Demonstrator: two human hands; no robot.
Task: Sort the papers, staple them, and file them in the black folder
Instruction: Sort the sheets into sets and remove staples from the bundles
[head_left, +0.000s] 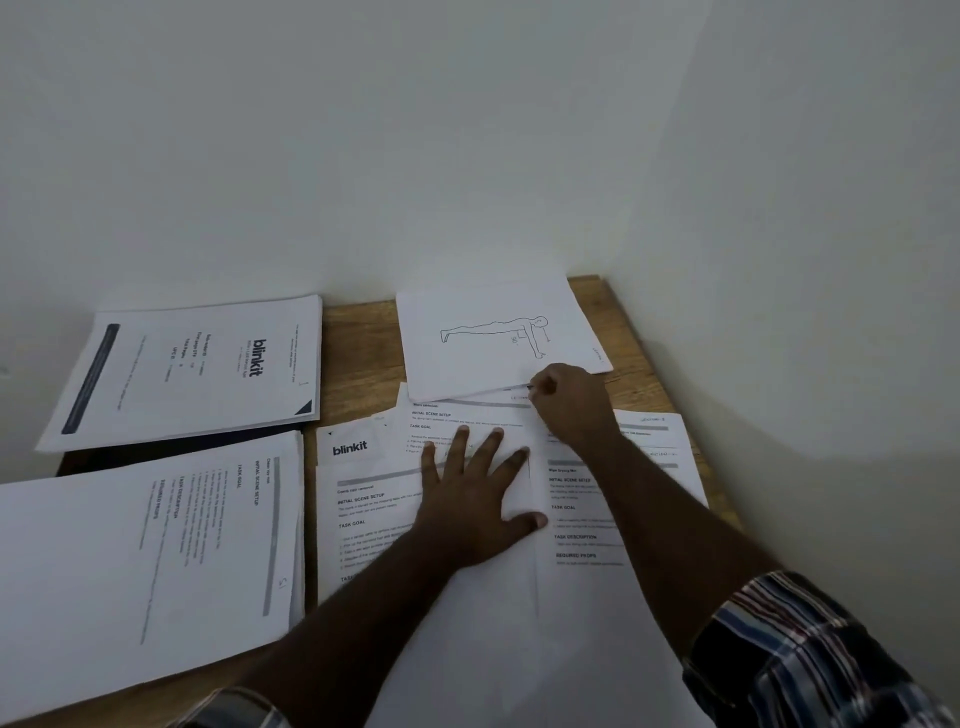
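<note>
- L hand (470, 512) lies flat w/ fingers (460, 447) spread, pressing the loose unsorted sheets (582, 597) on the counter (358, 338), front-right.
- R hand (569, 402) reaches to the near edge of the drawing sheet (493, 332) (push-up figure, far right by the wall); fingers curled, looks like a pinch on that edge or the sheet under it, can't tell which.
- Sorted so far: blinkit stack (192, 371) far left, task-text stack (140, 561) near left. A dark edge shows betw. them, prob. the black folder (171, 449) under the blinkit stack.
- No stapler in view.
- To do it well: keep L palm down so the pile doesn't slide, lift one sheet only, check heading, then drop it square on its matching stack.
</note>
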